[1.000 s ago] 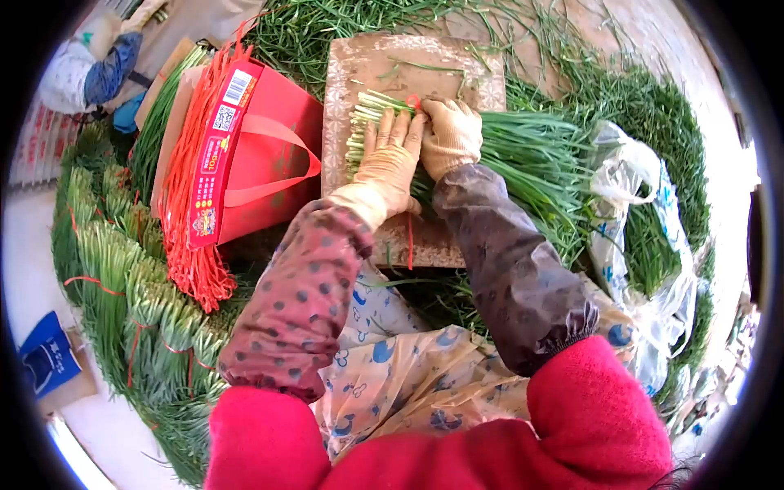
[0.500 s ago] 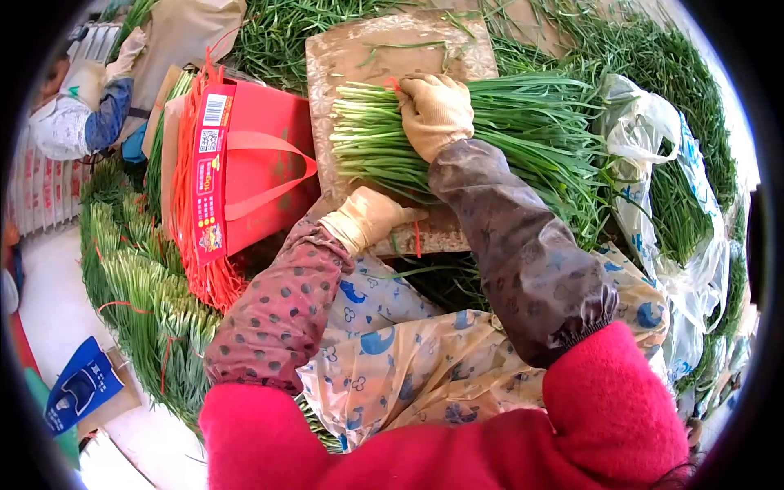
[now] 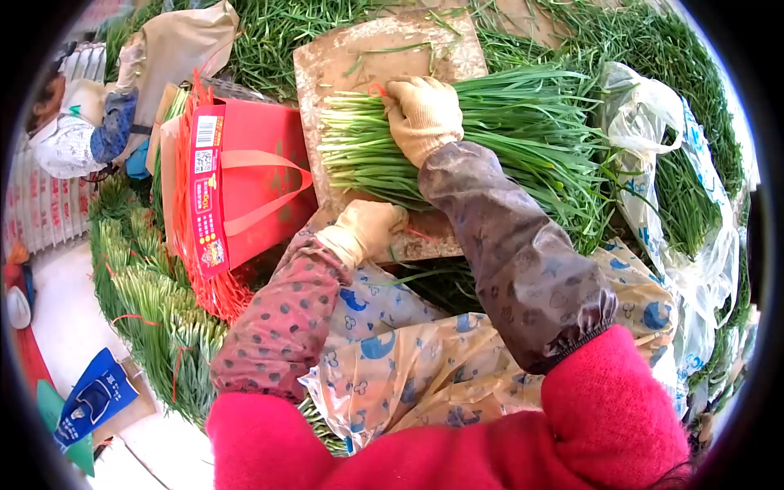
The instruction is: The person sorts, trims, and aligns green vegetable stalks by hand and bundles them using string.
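Red bag (image 3: 273,155) leftmost; left hand (image 3: 365,230), fingers curled at board's (image 3: 347,61) near edge (grip can't be told); green bunch (image 3: 506,122) lying on board; right hand (image 3: 425,118) atop it, fingers together, tips hidden, clamping unclear.

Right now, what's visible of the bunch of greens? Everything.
The bunch of greens is a thick sheaf of long, thin leaves, pale at the stem ends on the left, deeper green toward the fanned tips on the right. It lies across the worn board, tips spilling past the board's right edge. The gloved right hand curls over it, and a red strip shows beside that hand. The gloved left hand is at its near edge; contact there is unclear.
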{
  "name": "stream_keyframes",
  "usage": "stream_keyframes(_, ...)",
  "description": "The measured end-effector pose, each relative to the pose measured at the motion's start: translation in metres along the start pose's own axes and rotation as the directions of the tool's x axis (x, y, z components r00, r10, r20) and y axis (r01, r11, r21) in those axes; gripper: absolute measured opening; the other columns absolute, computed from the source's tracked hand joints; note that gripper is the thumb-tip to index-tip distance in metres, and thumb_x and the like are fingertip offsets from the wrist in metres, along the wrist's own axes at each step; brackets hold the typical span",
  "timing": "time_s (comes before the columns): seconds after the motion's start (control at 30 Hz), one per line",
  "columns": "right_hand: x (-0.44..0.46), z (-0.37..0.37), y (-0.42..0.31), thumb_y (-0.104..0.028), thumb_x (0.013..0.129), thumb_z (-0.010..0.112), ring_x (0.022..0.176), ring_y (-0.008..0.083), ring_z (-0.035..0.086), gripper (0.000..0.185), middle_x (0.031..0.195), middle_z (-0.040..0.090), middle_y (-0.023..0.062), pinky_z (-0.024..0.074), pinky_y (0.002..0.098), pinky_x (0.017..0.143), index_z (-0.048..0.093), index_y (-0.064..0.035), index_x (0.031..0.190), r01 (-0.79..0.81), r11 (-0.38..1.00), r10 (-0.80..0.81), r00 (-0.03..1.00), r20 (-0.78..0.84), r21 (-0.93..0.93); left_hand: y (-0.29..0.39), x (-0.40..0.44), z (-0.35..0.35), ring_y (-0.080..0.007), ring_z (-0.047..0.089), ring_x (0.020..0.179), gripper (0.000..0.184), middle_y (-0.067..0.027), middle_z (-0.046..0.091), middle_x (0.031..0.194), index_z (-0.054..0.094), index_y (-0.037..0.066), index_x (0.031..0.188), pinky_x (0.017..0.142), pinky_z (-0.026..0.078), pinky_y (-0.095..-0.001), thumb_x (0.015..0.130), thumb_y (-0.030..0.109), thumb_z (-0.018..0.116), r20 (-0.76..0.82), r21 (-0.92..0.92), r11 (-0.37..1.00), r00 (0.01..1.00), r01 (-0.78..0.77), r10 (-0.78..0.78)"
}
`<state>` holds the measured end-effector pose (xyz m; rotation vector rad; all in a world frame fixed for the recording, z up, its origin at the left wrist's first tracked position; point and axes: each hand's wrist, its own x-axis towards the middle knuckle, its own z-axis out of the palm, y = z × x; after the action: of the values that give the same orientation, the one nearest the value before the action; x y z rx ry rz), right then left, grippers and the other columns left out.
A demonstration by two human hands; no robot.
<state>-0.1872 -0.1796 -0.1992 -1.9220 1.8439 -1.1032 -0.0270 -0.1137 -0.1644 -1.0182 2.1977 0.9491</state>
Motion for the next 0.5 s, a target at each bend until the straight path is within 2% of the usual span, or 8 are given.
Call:
stream_keyframes(0.03,0.002,-0.001,-0.001,-0.019,0.083,0.061,0.095,0.0295,0.06,0.016,0.096,0.067,0.0082,0.0437,0.0419,0.086,0.068,-0.0095,0.094,-0.023,1.0,0.022,0.999,0.03,0.01,-0.003,-0.004,0.002,-0.0304,0.065,0.077,0.023,-0.0109,0.068,0.087,0.062,0.004,0.105,0.069,0.052,-0.037,0.087,0.018,0.058,-0.005,0.009,1.0,1.0,0.001,-0.001)
stream_keyframes(0.07,0.002,-0.001,0.0,-0.018,0.082,0.062,0.093,0.0304,0.061,0.017,0.094,0.067,0.0087,0.0447,0.0418,0.084,0.068,-0.0088,0.094,-0.011,1.0,0.011,1.0,0.022,0.01,-0.008,-0.008,0.006,-0.0281,0.066,0.075,0.02,-0.0116,0.068,0.085,0.063,0.004,0.102,0.067,0.052,-0.0351,0.087,0.016,0.058,-0.129,-0.359,0.931,0.991,-0.064,0.019)
stream_keyframes(0.1,0.003,-0.002,0.0,-0.018,0.082,0.062,0.093,0.0304,0.061,0.017,0.094,0.067,0.0087,0.0447,0.0418,0.084,0.068,-0.0088,0.094,-0.002,1.0,0.002,1.0,0.008,0.009,-0.005,-0.012,0.0,-0.0258,0.066,0.072,0.017,-0.0123,0.068,0.083,0.063,0.004,0.099,0.066,0.051,-0.0331,0.086,0.014,0.059,-0.253,-0.662,0.729,0.967,-0.171,-0.003)
stream_keyframes(0.13,0.004,-0.002,0.0,-0.018,0.081,0.062,0.091,0.0309,0.061,0.017,0.093,0.067,0.0093,0.0451,0.0418,0.083,0.068,-0.0082,0.093,-0.024,0.999,0.023,0.999,0.03,0.034,0.002,-0.02,-0.012,-0.016,0.062,0.058,0.009,-0.0099,0.067,0.077,0.061,0.001,0.094,0.052,0.047,-0.0261,0.09,0.008,0.055,-0.047,-0.966,0.258,0.994,-0.019,-0.103)
stream_keyframes(0.23,0.01,-0.004,0.0,-0.015,0.079,0.063,0.086,0.0331,0.062,0.014,0.086,0.066,0.0129,0.0476,0.0422,0.077,0.068,-0.0059,0.088,-0.046,0.996,0.042,0.997,0.065,0.075,0.009,-0.012,-0.015,-0.0126,0.058,0.051,0.01,-0.0081,0.064,0.071,0.061,0.003,0.095,0.049,0.047,-0.0227,0.093,0.012,0.055,-0.169,-0.979,-0.093,0.975,-0.183,-0.143)
stream_keyframes(0.27,0.01,-0.005,0.0,-0.015,0.079,0.063,0.085,0.0332,0.062,0.013,0.085,0.066,0.0132,0.0482,0.0421,0.076,0.069,-0.0059,0.087,-0.082,0.994,0.073,0.991,0.115,0.069,0.007,-0.004,-0.012,-0.014,0.058,0.051,0.01,-0.0087,0.064,0.071,0.061,0.004,0.094,0.049,0.047,-0.0235,0.093,0.012,0.056,-0.271,-0.952,-0.105,0.952,-0.287,-0.144)
stream_keyframes(0.37,0.011,-0.007,0.0,-0.014,0.078,0.066,0.086,0.0335,0.062,0.013,0.085,0.066,0.0144,0.0493,0.041,0.075,0.07,-0.0058,0.088,-0.105,0.988,0.089,0.986,0.137,0.115,0.011,0.016,-0.021,-0.0157,0.058,0.052,0.013,-0.012,0.065,0.074,0.061,0.002,0.096,0.05,0.048,-0.0257,0.092,0.014,0.057,-0.247,-0.906,-0.267,0.923,-0.328,-0.295)
stream_keyframes(0.5,0.011,-0.005,0.007,-0.017,0.079,0.063,0.09,0.0311,0.062,0.016,0.089,0.067,0.0113,0.0488,0.0388,0.081,0.071,-0.0086,0.09,-0.164,0.978,0.137,0.97,0.199,0.129,0.013,0.03,-0.027,-0.0175,0.062,0.058,0.015,-0.012,0.065,0.076,0.06,0.001,0.098,0.055,0.051,-0.0294,0.092,0.014,0.058,-0.263,-0.889,-0.255,0.881,-0.38,-0.393)
